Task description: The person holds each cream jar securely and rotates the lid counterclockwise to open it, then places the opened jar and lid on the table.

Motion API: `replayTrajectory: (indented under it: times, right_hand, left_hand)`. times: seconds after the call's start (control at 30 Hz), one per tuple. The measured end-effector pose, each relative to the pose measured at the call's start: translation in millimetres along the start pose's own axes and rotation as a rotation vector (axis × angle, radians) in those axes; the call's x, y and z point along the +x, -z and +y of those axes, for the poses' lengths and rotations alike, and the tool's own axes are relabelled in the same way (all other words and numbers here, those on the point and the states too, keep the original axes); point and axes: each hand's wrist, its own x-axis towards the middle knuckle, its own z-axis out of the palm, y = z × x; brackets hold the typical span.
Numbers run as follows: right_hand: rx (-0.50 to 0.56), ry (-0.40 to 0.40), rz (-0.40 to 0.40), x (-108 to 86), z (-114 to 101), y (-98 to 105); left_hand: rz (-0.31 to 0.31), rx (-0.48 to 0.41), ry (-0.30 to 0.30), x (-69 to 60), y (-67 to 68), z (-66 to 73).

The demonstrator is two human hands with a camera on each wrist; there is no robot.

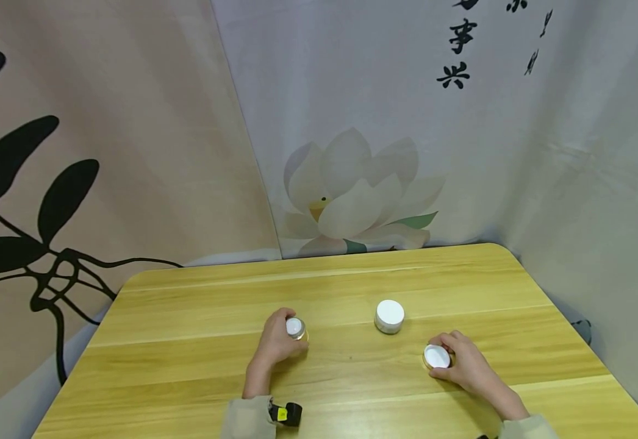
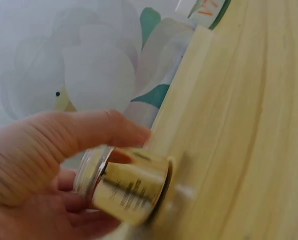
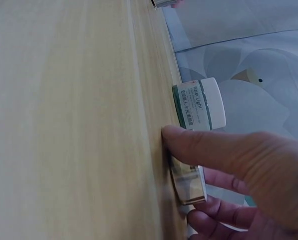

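Flanking a round white-lidded jar (image 1: 390,317), the left hand (image 1: 277,341) grips a gold cylindrical jar (image 2: 131,190), the right hand (image 1: 469,366) a low gold-and-white cylinder (image 1: 437,356).

Wood-grain table (image 1: 346,390) is backed by pale cloth (image 1: 171,122), printed with black leaves (image 1: 66,198), pale lotus (image 1: 352,189), black characters (image 1: 463,36).

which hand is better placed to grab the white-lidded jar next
Probably the right hand: in the head view it is closer to the white-lidded jar than the left hand is. Both are occupied, though; the right would first have to release its gold-rimmed piece.
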Motion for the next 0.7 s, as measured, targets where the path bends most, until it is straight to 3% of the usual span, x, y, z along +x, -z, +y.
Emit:
replayTrajectory:
  times: [0.33,0.7]
  right_hand:
    - [-0.009,0.027,0.018,-0.8,2.8,-0.9]
    - [-0.012,0.024,0.017,0.1,3.0,-0.3]
  left_hand:
    - [0.085,0.01,-0.134,7.9,-9.2,15.6]
    - [0.03,-0.064,-0.217,19.6,-26.5,34.8]
